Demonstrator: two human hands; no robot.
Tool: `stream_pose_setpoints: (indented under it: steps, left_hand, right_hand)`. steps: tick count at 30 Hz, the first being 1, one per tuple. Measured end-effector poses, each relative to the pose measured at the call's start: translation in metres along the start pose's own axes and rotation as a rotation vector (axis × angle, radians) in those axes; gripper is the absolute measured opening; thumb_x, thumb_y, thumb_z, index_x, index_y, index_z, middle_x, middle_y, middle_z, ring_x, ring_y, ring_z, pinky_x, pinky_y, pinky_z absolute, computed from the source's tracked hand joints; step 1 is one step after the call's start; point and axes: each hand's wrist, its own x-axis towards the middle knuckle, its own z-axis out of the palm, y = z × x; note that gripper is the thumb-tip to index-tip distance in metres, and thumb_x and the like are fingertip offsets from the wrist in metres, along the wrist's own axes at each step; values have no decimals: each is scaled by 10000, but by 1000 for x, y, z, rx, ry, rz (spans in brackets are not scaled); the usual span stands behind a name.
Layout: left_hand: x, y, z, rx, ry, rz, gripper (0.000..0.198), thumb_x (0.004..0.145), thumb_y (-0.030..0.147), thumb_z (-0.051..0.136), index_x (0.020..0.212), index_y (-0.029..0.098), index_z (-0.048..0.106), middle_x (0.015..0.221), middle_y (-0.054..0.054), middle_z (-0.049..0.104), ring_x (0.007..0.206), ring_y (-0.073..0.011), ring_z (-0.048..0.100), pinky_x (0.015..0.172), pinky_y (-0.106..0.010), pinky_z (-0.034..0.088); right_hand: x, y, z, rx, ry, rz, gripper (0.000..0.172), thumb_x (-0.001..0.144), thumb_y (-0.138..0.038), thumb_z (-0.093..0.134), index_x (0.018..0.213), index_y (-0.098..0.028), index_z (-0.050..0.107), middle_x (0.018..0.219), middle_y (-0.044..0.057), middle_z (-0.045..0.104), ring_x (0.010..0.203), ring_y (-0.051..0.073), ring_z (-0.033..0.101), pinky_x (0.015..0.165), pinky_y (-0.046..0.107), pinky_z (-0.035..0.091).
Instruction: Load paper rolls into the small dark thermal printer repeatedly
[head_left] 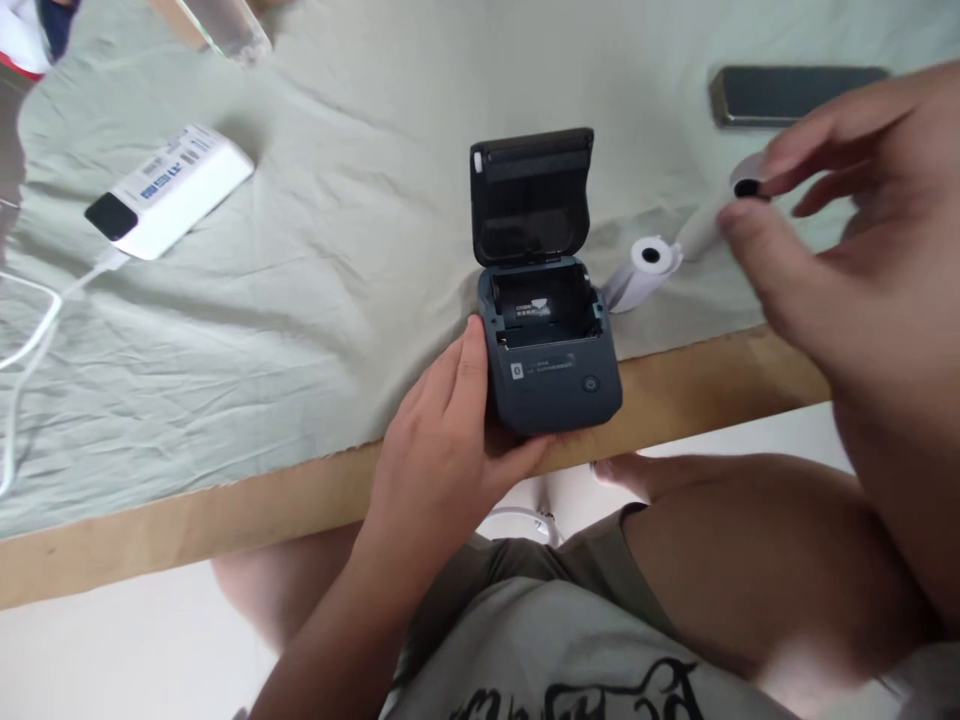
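Observation:
A dark blue portable thermal printer (pixel 553 395) sits at the table's front edge with its lid (pixel 532 195) raised. The paper bay shows a small white sticker inside and no roll. My left hand (pixel 442 430) grips the printer from its left side and front corner. At the right, my right hand (pixel 847 200) pinches the end of a white paper roll (pixel 712 225) between thumb and fingers; the roll is tilted and slightly blurred. A second white paper roll (pixel 637 285) lies against the printer's right side, very near the held one.
Back right lies a dark phone-like slab (pixel 795 95), partly behind my right hand. A white power bank (pixel 180 190) with a white cable (pixel 45 340) lies at the left. Behind it is a clear plastic object (pixel 229 25). A pale green cloth (pixel 337 250) covers the table.

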Motion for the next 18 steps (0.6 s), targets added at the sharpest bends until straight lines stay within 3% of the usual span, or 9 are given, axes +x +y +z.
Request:
stream_pose_setpoints:
  steps: [2,6,10,14,18]
  left_hand:
    - [0,0,0,4,2,-7,1042,985,438,949,1800,90,400,1649,-261,715,1486,-406,752,1228,-487,654]
    - [0,-1,0,2,7,-11,1058,987,461,939,1818,132,373,1647,-243,721,1470,-407,761,1204,-500,670]
    - [0,-1,0,-2,-11,-2,1046,1007,462,919,1828,139,357,1653,-253,714,1483,-410,755,1217,-508,662]
    - [1,-1,0,6,-16,-7,1053,1007,452,919,1835,152,342,1659,-243,713,1480,-411,757,1202,-511,673]
    - [1,-1,1,16,-7,-4,1043,1013,456,915,1828,131,350,1659,-257,708,1485,-412,755,1210,-511,669]
  right_hand:
    - [6,15,1,-98,-33,36,492,1092,-608,672,1426,-247,697,1453,134,738,1184,283,812,981,518,676]
    - [14,37,12,-222,-86,71,436,1042,-539,746,1345,-227,761,1305,168,761,1411,364,712,1153,602,647]
    - [15,40,11,-132,-84,143,418,989,-420,798,1368,-249,758,1304,160,726,1213,285,766,1034,500,676]
    - [15,46,11,-121,-13,135,564,901,-376,860,1427,-232,713,1517,235,592,1312,322,706,939,475,660]
    - [12,46,14,-77,-132,195,551,918,-423,860,1418,-260,696,1266,156,735,1164,284,735,1049,524,640]
